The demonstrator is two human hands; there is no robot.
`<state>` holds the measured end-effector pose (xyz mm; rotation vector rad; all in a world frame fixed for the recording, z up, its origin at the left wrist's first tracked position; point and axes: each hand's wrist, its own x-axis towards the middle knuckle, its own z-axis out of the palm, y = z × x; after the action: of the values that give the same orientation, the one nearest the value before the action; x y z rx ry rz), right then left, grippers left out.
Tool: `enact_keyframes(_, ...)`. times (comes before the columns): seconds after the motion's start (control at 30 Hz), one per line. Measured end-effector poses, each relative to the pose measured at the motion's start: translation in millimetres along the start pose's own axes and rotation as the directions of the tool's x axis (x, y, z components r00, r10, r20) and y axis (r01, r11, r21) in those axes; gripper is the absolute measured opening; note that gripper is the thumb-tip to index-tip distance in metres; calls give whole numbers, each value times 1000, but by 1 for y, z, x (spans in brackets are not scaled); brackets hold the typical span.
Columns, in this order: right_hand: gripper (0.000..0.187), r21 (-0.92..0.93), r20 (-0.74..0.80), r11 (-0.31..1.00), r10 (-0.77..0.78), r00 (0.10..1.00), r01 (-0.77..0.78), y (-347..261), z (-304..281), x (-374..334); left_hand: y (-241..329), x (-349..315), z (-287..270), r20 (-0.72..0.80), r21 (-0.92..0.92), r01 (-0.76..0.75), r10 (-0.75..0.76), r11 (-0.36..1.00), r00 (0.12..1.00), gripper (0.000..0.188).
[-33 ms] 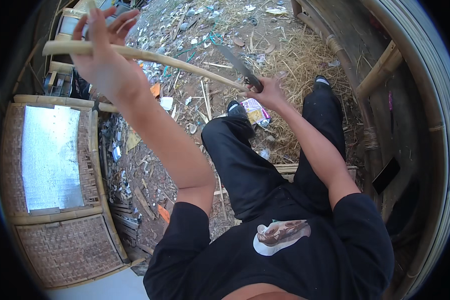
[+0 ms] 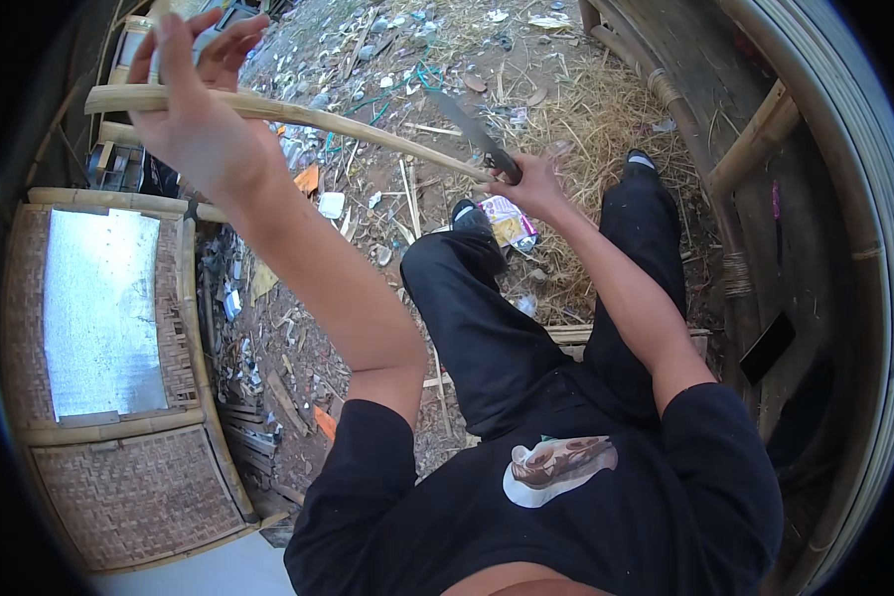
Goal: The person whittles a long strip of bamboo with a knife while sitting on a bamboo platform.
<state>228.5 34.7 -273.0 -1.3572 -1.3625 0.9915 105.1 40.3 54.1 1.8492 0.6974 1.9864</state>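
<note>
A long pale bamboo strip [image 2: 343,123] slants through the air in front of me, from upper left down toward the middle. My left hand [image 2: 209,124] is raised at its far left part, fingers stretched and spread; the strip passes behind the thumb, across the palm side. My right hand [image 2: 538,184] is closed round the dark handle of a knife [image 2: 472,129], whose blade points up and left. The strip's thin end meets that same hand beside the handle; whether the fingers pinch it is hidden.
Dirt ground with scattered litter and dry straw [image 2: 586,129] surrounds my feet. A colourful wrapper [image 2: 509,223] lies between my shoes. On the left stands a woven bamboo panel [image 2: 134,487] with a silvery sheet [image 2: 104,313]. A bamboo frame [image 2: 849,199] and a black phone-like slab [image 2: 768,349] are to the right.
My left hand has shifted slightly left along the bamboo strip. My right hand and the knife stay almost in place.
</note>
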Motion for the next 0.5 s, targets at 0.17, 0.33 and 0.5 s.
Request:
enact_keyframes(0.17,35,18,-49,1000,4,999,-3,-6,4,-2,32,14,-7,-123,24,-9,11,1000,992,35)
enact_keyframes(0.33,44,28,89,999,25,996,-28,16,-12,3,27,20,-26,59,-236,47,-34,971,998,56)
enact_keyframes(0.5,32,136,218,930,309,926,-342,30,-53,6,33,6,-27,-114,-91,-38,28,995,993,58)
